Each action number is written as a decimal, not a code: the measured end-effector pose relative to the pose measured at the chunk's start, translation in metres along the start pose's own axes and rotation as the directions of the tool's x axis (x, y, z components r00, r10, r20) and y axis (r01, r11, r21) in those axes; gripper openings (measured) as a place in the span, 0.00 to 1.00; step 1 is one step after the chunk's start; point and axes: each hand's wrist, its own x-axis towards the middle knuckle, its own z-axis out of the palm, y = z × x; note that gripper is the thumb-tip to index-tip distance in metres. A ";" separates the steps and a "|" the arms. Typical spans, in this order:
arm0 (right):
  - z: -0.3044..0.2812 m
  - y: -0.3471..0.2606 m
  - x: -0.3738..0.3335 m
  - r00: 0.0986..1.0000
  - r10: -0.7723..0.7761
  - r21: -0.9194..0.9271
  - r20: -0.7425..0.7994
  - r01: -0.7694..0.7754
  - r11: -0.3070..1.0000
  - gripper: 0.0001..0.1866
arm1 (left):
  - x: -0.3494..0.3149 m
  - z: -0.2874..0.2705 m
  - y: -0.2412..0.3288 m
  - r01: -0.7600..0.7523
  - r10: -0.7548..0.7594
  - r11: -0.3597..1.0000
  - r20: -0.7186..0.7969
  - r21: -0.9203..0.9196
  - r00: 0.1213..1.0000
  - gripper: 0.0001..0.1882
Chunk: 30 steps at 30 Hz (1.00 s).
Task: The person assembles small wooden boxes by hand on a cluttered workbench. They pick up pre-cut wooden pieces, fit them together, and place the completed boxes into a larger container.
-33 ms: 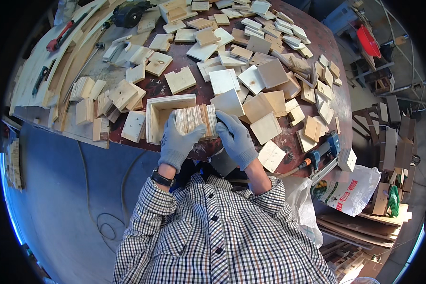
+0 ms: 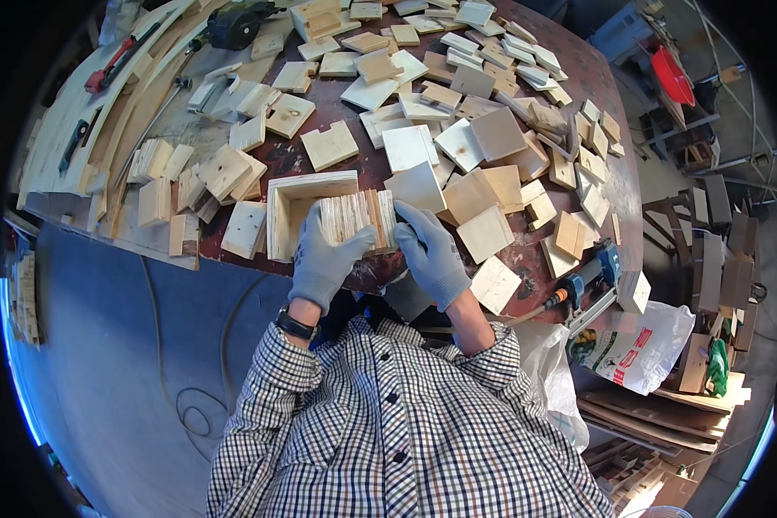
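A tight stack of thin plywood pieces [image 2: 352, 217], edges facing up, is pressed between my two grey-gloved hands. My left hand [image 2: 324, 268] closes on its left end and near side, thumb pointing right. My right hand [image 2: 432, 257] bears on its right end with bent fingers; some fingertips are hidden behind the wood. Just behind and left of the stack stands an open wooden box [image 2: 312, 185] at the table's near edge. The stack overlaps the box's right part, and I cannot tell whether it rests inside it.
Many loose wooden blocks [image 2: 408, 148] cover the dark red table [image 2: 364, 168]. A blue air nailer [image 2: 589, 274] with a hose lies at the right edge. Long boards, a red-handled tool [image 2: 104, 79] and a black power tool [image 2: 236, 26] lie far left. A cable loops across the floor.
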 end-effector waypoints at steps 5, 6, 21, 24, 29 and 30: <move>-0.005 0.002 0.004 0.999 -0.007 -0.002 0.034 0.007 1.000 0.22 | 0.001 -0.003 0.008 -0.007 0.008 1.000 0.034 -0.025 0.999 0.53; -0.007 -0.001 0.005 0.998 0.022 0.001 0.053 -0.022 1.000 0.22 | 0.002 -0.002 0.005 -0.012 0.012 1.000 0.027 -0.016 1.000 0.53; -0.006 -0.017 -0.032 1.000 0.021 0.000 0.017 -0.021 1.000 0.24 | -0.040 0.000 -0.012 -0.164 0.168 0.965 0.001 -0.207 0.986 0.60; -0.006 -0.018 -0.035 0.998 0.061 0.031 0.032 -0.062 0.998 0.23 | -0.045 0.000 -0.011 -0.162 0.170 0.958 0.015 -0.238 0.985 0.60; -0.006 -0.014 -0.031 0.997 0.073 0.072 0.036 -0.075 0.995 0.23 | -0.043 -0.001 -0.014 -0.155 0.170 0.963 0.049 -0.220 0.984 0.60; -0.006 -0.016 -0.030 0.996 0.082 0.058 0.046 -0.084 0.995 0.23 | -0.042 -0.001 -0.013 -0.145 0.157 0.961 0.036 -0.237 0.987 0.60</move>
